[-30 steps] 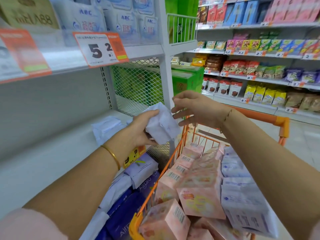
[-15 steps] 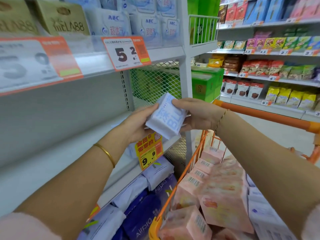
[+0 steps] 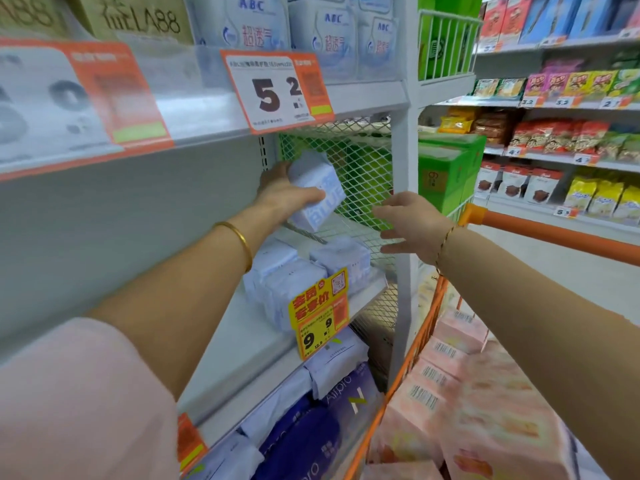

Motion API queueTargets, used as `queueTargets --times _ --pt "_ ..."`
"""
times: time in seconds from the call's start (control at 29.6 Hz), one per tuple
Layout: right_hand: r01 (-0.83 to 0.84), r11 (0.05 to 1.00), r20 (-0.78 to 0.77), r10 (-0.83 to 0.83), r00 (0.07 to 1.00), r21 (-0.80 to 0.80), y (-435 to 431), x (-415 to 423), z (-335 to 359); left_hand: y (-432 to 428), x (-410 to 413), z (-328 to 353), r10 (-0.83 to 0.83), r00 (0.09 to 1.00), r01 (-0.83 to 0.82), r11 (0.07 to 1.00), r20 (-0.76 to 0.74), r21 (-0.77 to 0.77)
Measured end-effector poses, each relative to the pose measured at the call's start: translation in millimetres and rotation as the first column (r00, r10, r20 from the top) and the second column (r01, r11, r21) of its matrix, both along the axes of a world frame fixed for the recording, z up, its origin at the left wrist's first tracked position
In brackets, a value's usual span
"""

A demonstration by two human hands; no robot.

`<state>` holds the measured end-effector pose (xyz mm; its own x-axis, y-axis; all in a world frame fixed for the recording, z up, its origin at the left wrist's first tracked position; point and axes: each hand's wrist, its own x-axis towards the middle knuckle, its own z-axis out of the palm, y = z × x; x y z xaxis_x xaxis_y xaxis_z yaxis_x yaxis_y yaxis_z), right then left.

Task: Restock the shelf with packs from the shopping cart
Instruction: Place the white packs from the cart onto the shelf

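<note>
Supermarket aisle, pale shelf (image 3: 239,327) – the left hand (image 3: 284,194) grips a blue pack (image 3: 320,190) above the shelved packs (image 3: 298,275); the right hand (image 3: 412,223) hangs empty, fingers loose – set crooked, it could topple off the stack

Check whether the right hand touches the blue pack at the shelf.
Apart. Head view shows mesh between the right hand and the blue pack; only the left hand grips it.

Pink left sleeve (image 3: 79,393), gold bangle (image 3: 239,242) on left wrist; thin, perhaps beaded, bracelet (image 3: 442,244) on right.
</note>
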<state>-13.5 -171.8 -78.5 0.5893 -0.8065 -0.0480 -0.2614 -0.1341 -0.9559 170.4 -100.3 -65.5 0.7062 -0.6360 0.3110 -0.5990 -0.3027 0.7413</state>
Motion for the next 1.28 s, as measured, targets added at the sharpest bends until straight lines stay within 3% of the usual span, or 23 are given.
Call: queueTargets --times 0.24,0.4,0.71,0.88,1.01,1.15,1.28 --pt "-0.033 0.994 -0.175 0.015 0.985 -0.101 -7.0 11.1 -25.4 -32.8 46.3 -44.4 0.023 0.988 -0.074 0.937 0.152 0.342" --pt "-0.086 0.982 -0.247 0.043 0.968 -0.168 -3.7 12.4 -37.0 -39.2 47.1 -68.7 -0.066 0.995 0.027 0.885 0.069 0.465" --pt "-0.091 0.980 -0.267 0.041 0.963 -0.177 3.0 9.6 -40.5 -39.0 47.4 -79.4 -0.078 0.993 0.108 0.893 -0.086 0.437" --pt "-0.091 0.977 -0.292 0.032 0.956 -0.192 5.9 4.0 -34.6 -33.0 39.9 -75.5 -0.109 0.994 0.096 0.855 -0.004 0.511" --pt "-0.089 0.962 -0.323 0.001 0.946 -0.259 18.7 -19.7 -14.4 -24.1 2.6 -56.2 -0.119 0.983 0.053 0.913 0.139 0.404" --pt "-0.094 0.948 -0.357 -0.022 0.934 -0.304 32.3 -75.1 2.4 -13.0 -82.7 -39.5 -0.288 0.936 0.231 0.935 0.199 0.270" --pt "-0.070 0.942 -0.405 -0.074 0.911 -0.329 42.1 -143.4 5.6 3.4 -170.9 -47.5 -0.463 0.882 0.431 0.868 0.086 0.246"
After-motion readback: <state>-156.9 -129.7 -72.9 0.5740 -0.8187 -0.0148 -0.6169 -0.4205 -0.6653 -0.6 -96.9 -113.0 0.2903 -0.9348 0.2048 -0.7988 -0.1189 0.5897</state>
